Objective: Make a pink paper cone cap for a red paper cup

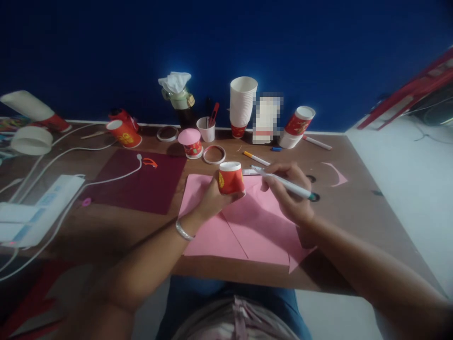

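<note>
My left hand is closed around a small red paper cup that stands upside down on a sheet of pink paper. A silver bangle sits on that wrist. My right hand grips a white pen with a dark green end, held nearly flat, its tip close to the cup's right side. Both hands are over the pink paper near the middle of the brown table.
A dark red sheet lies to the left with a white cable across it. At the back stand a stack of white cups, more red cups, a pink-topped cup, tape rings and a tissue holder. A power strip lies far left.
</note>
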`<state>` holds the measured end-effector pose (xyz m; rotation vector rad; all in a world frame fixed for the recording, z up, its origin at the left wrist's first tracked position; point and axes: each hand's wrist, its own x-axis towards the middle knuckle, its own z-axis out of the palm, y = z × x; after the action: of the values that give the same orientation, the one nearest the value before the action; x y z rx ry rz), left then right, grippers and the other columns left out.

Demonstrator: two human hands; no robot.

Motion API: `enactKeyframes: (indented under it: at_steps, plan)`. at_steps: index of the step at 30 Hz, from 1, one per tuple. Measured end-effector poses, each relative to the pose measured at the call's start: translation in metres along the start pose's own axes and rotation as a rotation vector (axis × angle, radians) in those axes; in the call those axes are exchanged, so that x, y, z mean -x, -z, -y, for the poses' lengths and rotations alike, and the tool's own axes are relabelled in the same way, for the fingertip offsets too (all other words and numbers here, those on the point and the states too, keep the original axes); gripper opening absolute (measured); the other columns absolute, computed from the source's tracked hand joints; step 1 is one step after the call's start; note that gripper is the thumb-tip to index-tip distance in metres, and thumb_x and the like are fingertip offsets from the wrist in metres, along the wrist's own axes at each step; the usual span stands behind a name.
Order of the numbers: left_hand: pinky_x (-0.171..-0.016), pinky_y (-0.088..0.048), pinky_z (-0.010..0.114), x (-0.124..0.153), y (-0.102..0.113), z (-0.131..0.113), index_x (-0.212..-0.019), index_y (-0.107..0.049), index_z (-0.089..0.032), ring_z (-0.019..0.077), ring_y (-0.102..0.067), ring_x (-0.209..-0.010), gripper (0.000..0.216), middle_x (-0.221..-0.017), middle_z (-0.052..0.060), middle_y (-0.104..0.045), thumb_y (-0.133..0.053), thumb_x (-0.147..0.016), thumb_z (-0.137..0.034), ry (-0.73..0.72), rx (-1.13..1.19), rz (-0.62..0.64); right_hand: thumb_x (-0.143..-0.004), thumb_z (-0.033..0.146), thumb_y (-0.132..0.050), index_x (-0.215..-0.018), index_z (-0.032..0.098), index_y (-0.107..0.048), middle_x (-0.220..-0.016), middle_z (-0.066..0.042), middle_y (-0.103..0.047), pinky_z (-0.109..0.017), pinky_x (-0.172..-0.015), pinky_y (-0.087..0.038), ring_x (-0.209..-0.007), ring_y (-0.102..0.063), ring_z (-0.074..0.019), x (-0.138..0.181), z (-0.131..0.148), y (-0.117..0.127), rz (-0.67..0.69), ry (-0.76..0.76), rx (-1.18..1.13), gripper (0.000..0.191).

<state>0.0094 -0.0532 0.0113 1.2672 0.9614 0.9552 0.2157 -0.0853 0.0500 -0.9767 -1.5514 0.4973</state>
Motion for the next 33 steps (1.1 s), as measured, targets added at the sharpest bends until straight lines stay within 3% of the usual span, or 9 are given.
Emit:
enactKeyframes:
  at_steps: [5,8,12,21,25,33]
  plan:
    - [-0.091,-0.057,0.042,-0.005,0.004,0.006,-0.12,-0.055,-0.021,0.0248,-0.068,-0.103,0.071,-0.114,0.009,-0.069,-0.096,-0.066,-0.039,0.002,0.106,0.021,-0.094,0.019,-0.067,-0.1,0.022,-0.063,-0.083,-0.002,-0.074,-0.03,-0.065,-0.057,-0.074,-0.073,-0.017,-0.003,0.0,-0.017,0.093,0.197,0.125,0.007]
    - [-0.08,-0.057,0.036,-0.005,0.005,0.01,-0.113,-0.053,-0.021,0.0204,-0.068,-0.09,0.069,-0.103,0.005,-0.068,-0.098,-0.065,-0.041,-0.01,0.175,0.041,-0.094,0.015,-0.067,-0.104,0.022,-0.062,-0.085,-0.003,-0.075,-0.028,-0.065,-0.06,-0.075,-0.074,-0.0165,-0.003,-0.002,-0.027,0.175,0.354,0.152,0.013]
    - [-0.072,-0.056,0.031,-0.005,0.002,0.012,-0.106,-0.05,-0.022,0.0165,-0.065,-0.08,0.065,-0.094,0.001,-0.066,-0.097,-0.065,-0.04,-0.067,0.201,0.029,-0.093,0.012,-0.066,-0.112,0.022,-0.063,-0.084,-0.003,-0.076,-0.027,-0.063,-0.061,-0.074,-0.076,-0.0172,0.0,-0.004,-0.03,0.211,0.453,0.194,0.021]
    - [-0.086,-0.063,0.044,0.0,0.004,0.019,-0.133,-0.046,-0.025,0.0277,-0.073,-0.103,0.074,-0.114,0.009,-0.072,-0.09,-0.076,-0.042,-0.051,0.135,0.082,-0.093,0.012,-0.068,-0.107,0.021,-0.063,-0.084,-0.003,-0.075,-0.027,-0.06,-0.062,-0.07,-0.074,-0.0164,0.0,-0.007,-0.032,0.175,0.419,0.253,0.017]
    - [-0.093,-0.06,0.043,-0.002,0.003,0.019,-0.133,-0.045,-0.023,0.0298,-0.069,-0.115,0.082,-0.125,0.012,-0.068,-0.095,-0.068,-0.036,-0.098,0.122,0.046,-0.094,0.013,-0.067,-0.109,0.02,-0.063,-0.085,-0.005,-0.075,-0.026,-0.061,-0.062,-0.072,-0.075,-0.0166,0.0,-0.005,-0.033,0.184,0.443,0.266,0.017]
    - [-0.086,-0.06,0.04,-0.004,0.004,0.017,-0.122,-0.048,-0.024,0.0262,-0.071,-0.105,0.067,-0.118,0.009,-0.069,-0.092,-0.073,-0.037,-0.138,0.098,0.082,-0.095,0.01,-0.067,-0.109,0.018,-0.062,-0.083,-0.005,-0.074,-0.027,-0.064,-0.062,-0.073,-0.075,-0.0174,-0.001,-0.003,-0.033,0.2,0.458,0.309,0.017]
